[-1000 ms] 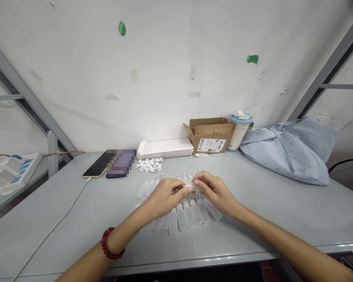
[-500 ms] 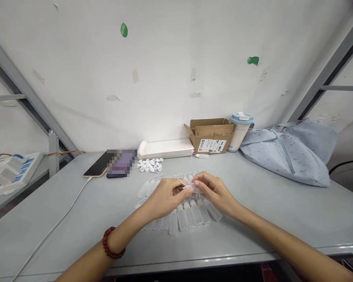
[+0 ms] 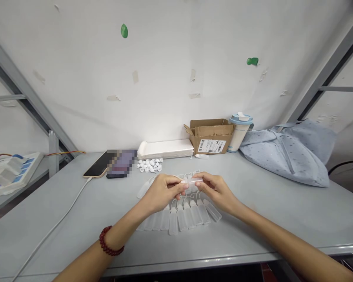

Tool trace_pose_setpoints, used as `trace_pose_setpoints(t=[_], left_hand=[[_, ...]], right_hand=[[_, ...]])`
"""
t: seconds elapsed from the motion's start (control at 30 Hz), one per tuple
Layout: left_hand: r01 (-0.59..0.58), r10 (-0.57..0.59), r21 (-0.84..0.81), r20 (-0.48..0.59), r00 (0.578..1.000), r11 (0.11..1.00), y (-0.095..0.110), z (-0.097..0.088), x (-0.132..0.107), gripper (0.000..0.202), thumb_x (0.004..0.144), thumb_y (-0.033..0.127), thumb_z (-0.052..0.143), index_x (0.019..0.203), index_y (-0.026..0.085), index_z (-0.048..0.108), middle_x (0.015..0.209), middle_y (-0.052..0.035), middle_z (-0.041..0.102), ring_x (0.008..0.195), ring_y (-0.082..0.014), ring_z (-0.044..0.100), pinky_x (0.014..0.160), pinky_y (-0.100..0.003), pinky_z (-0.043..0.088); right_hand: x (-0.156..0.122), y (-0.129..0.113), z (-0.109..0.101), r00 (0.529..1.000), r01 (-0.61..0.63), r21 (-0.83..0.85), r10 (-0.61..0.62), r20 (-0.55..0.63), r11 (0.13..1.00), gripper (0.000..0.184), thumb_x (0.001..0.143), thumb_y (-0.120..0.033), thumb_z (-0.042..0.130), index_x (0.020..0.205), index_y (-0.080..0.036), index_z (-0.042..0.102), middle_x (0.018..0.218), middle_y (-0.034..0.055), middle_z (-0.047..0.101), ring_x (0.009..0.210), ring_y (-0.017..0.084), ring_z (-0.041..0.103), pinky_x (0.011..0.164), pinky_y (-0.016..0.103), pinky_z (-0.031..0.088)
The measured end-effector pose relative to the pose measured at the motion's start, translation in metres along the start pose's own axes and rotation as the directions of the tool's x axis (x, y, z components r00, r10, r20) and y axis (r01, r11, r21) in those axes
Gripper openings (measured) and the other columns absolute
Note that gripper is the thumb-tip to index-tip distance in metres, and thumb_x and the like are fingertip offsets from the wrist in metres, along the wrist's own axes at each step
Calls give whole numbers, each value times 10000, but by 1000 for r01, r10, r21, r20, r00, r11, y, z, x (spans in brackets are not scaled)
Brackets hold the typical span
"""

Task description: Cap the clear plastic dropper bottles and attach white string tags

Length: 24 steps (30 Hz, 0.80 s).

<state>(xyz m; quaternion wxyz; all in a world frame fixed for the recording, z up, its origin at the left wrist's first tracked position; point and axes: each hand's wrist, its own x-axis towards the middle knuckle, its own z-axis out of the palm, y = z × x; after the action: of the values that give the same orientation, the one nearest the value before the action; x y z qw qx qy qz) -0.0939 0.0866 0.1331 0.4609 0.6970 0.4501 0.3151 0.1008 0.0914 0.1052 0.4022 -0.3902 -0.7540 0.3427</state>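
Observation:
Between my two hands is a small translucent plastic bottle, lying sideways above the table. My left hand pinches its neck end, where a white part shows at the fingertips. My right hand grips the other end between thumb and fingers. Below and in front of my hands, a row of similar translucent bottles with thin white cords at their tops lies on the table. A second row is behind, partly covered by my left hand. Farther back sits a pile of small white caps.
Behind the caps lies a white stack, beside an open cardboard box. A lidded cup and a pale blue fabric bag stand to the right. Two phones lie at left, with a white cable trailing forward.
My hands have drawn slightly apart, the left one shifting left. The bottle between them now shows more of its length. Objects on the table have stayed put.

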Motion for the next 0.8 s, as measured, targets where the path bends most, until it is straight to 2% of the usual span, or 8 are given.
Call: trace_pose_setpoints(t=[0.27,0.43,0.6,0.8], left_hand=[[-82,84,56,-35,996,995,0,4,-4,270,782,291,571,565,132,591,583,7,541,548,-106,530,524,-202,376],[-29,30,39,-18,999,999,-1,4,-4,296,793,382,568,636,137,622,632,-7,593,577,-120,562,539,-206,404],[47,-46,-29,27,999,998,-3,3,1,429,845,481,464,693,121,640,628,-37,625,554,-128,566,547,-227,436],[117,-114,-149,27,993,982,0,3,1,402,842,472,478,708,113,602,611,-16,592,502,-106,545,525,-226,431]], right_hand=[[0,-2,0,991,-124,104,118,59,987,360,864,-478,440,791,-149,566,513,-59,346,473,82,309,457,221,263],[2,-1,2,984,-172,160,163,66,972,406,878,-501,393,655,-171,470,479,-58,373,445,80,339,470,230,302],[3,-1,1,993,-120,154,120,13,981,342,890,-454,402,770,-162,533,545,-49,413,470,81,376,486,228,322],[1,0,2,997,-82,122,80,23,989,306,897,-406,414,969,-152,567,623,-17,528,490,90,430,483,223,362]])
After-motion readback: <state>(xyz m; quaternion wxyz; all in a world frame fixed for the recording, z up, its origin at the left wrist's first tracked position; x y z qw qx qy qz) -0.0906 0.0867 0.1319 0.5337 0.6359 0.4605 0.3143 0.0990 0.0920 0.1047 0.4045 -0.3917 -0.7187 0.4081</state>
